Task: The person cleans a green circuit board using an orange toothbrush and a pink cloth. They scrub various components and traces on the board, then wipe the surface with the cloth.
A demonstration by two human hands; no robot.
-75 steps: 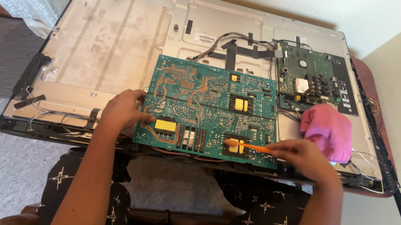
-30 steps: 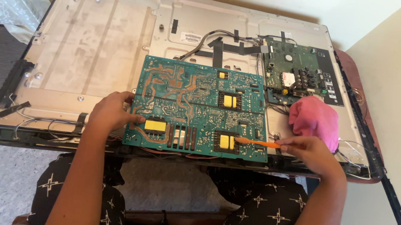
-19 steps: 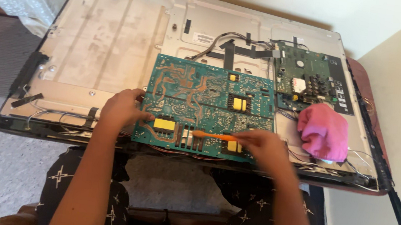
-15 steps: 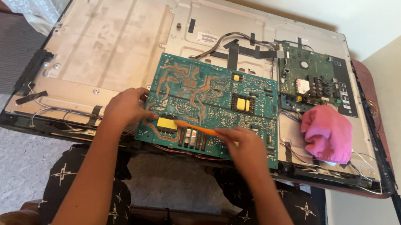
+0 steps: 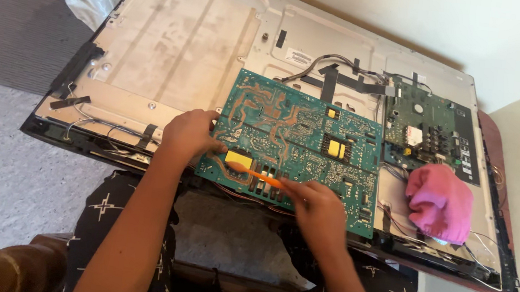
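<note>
A green circuit board (image 5: 299, 137) with yellow labels lies solder side up on the open metal back of a flat screen panel (image 5: 174, 47). My left hand (image 5: 189, 133) grips the board's near left corner. My right hand (image 5: 318, 207) holds a thin orange tool (image 5: 260, 177), whose tip rests by the yellow label at the board's near left. Both forearms reach in from the bottom of the view.
A pink cloth (image 5: 439, 202) lies on the panel's near right corner. A second, smaller green board (image 5: 426, 128) is mounted at the right, with black ribbon cables (image 5: 338, 80) beside it. A grey cloth (image 5: 231, 236) covers my lap. Grey carpet lies at left.
My right hand has carried the orange tool leftward along the board's near edge, from the right yellow label to the left one. My left hand has stayed on the corner.
</note>
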